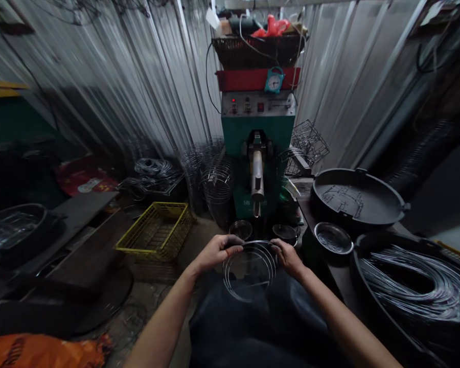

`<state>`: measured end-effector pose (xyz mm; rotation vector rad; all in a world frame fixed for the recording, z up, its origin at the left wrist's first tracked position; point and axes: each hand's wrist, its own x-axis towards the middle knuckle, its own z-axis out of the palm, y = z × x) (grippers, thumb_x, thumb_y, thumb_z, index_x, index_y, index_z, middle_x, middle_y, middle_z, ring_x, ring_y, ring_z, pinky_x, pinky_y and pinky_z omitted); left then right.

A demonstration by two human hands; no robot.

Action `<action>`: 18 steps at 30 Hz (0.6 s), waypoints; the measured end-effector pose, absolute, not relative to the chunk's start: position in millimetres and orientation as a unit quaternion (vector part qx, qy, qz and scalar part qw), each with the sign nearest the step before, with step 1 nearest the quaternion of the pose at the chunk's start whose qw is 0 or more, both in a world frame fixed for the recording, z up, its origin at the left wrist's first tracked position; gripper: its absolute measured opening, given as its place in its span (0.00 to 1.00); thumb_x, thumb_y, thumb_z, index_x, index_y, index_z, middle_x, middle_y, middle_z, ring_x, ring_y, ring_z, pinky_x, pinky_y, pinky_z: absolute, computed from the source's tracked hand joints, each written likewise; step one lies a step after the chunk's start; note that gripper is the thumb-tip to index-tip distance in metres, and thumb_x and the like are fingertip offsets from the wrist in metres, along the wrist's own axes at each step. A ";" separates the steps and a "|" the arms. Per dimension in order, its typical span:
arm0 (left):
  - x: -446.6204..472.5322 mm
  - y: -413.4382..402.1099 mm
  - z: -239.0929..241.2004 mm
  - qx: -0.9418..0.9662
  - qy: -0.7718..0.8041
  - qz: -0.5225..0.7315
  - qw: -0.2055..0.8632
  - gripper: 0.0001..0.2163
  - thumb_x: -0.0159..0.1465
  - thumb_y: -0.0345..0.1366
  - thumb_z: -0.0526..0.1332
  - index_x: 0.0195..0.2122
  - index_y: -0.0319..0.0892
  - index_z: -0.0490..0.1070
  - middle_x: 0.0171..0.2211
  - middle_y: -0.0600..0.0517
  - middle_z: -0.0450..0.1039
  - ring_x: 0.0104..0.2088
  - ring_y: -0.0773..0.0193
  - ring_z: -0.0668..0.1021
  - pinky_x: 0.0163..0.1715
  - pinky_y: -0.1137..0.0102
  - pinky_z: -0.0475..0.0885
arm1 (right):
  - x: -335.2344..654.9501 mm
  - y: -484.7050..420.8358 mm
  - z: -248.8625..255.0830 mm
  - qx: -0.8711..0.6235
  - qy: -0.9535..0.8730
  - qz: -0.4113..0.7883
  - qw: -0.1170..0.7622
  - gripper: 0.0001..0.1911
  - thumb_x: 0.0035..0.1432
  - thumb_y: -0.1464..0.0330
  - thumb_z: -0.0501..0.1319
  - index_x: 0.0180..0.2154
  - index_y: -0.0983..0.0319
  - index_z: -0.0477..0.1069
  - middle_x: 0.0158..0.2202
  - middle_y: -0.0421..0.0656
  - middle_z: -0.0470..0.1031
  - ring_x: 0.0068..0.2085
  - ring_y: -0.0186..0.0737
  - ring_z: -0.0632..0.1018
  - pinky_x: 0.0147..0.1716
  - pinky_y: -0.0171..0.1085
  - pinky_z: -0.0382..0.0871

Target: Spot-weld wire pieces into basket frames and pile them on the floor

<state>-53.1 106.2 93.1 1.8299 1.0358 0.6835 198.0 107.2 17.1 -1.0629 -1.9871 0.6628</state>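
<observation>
My left hand (223, 249) and my right hand (287, 255) are closed on the upper edge of a round wire piece (273, 276), one at each side. It looks like two or three thin metal rings joined at the top, hanging over my lap. Straight ahead stands a green machine (232, 133) with a thick metal arm (257, 174) pointing toward me, beyond the wire rings and apart from them. Two small bowls, a left one (240, 225) and a right one (285, 230), sit low below that arm, just past my hands.
At right are a black pan (379, 214) with short wires, a small metal bowl (333, 249) and a tub (358, 255) of bent wire rods (444, 286). A yellow wire basket (153, 250), stacked wire baskets (217, 179) and an orange sack (42, 351) are at left.
</observation>
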 end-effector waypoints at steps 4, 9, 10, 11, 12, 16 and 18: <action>-54.9 83.3 97.7 0.744 0.435 0.270 0.430 0.12 0.56 0.40 0.58 0.38 0.38 0.72 0.34 0.49 0.75 0.34 0.63 0.74 0.37 0.71 0.68 | 193.0 98.2 12.9 -0.428 -0.769 0.272 0.390 0.20 0.59 0.56 0.43 0.37 0.62 0.65 0.34 0.47 0.69 0.36 0.40 0.70 0.37 0.37 0.63; -59.6 81.2 99.0 0.726 0.446 0.276 0.445 0.14 0.55 0.41 0.59 0.38 0.39 0.72 0.35 0.48 0.75 0.36 0.62 0.74 0.39 0.70 0.67 | 188.1 93.6 9.0 -0.442 -0.756 0.288 0.387 0.21 0.59 0.55 0.42 0.36 0.62 0.65 0.31 0.45 0.67 0.33 0.39 0.69 0.35 0.36 0.63; -64.5 81.9 96.4 0.708 0.448 0.295 0.459 0.15 0.55 0.42 0.59 0.39 0.39 0.72 0.36 0.48 0.74 0.38 0.62 0.74 0.40 0.70 0.67 | 188.2 93.3 8.4 -0.447 -0.748 0.287 0.397 0.20 0.59 0.55 0.42 0.36 0.62 0.65 0.30 0.44 0.67 0.31 0.39 0.69 0.34 0.36 0.63; -70.8 82.1 91.3 0.680 0.454 0.327 0.474 0.16 0.54 0.43 0.59 0.40 0.39 0.72 0.37 0.47 0.74 0.39 0.61 0.74 0.41 0.70 0.67 | 188.8 93.3 8.1 -0.455 -0.736 0.284 0.412 0.20 0.59 0.55 0.42 0.35 0.62 0.65 0.29 0.44 0.67 0.30 0.38 0.69 0.33 0.35 0.63; -77.9 81.5 83.3 0.638 0.467 0.371 0.487 0.17 0.53 0.44 0.60 0.39 0.40 0.72 0.37 0.47 0.74 0.40 0.60 0.74 0.41 0.69 0.67 | 189.8 93.6 8.2 -0.466 -0.720 0.281 0.431 0.21 0.59 0.55 0.42 0.35 0.62 0.65 0.28 0.43 0.66 0.30 0.37 0.68 0.32 0.35 0.62; -100.1 64.8 26.2 0.391 0.542 0.470 0.576 0.20 0.48 0.50 0.61 0.36 0.41 0.73 0.28 0.49 0.75 0.34 0.56 0.76 0.33 0.65 0.71 | 198.4 96.3 11.9 -0.517 -0.633 0.293 0.496 0.23 0.59 0.53 0.40 0.30 0.62 0.64 0.25 0.41 0.64 0.28 0.36 0.67 0.30 0.34 0.62; -100.1 47.7 -5.4 0.281 0.542 0.411 0.677 0.17 0.49 0.51 0.61 0.33 0.44 0.73 0.27 0.50 0.75 0.34 0.54 0.76 0.30 0.63 0.72 | 203.9 96.0 13.5 -0.529 -0.604 0.309 0.510 0.24 0.59 0.53 0.40 0.30 0.62 0.64 0.24 0.41 0.63 0.27 0.36 0.66 0.29 0.34 0.62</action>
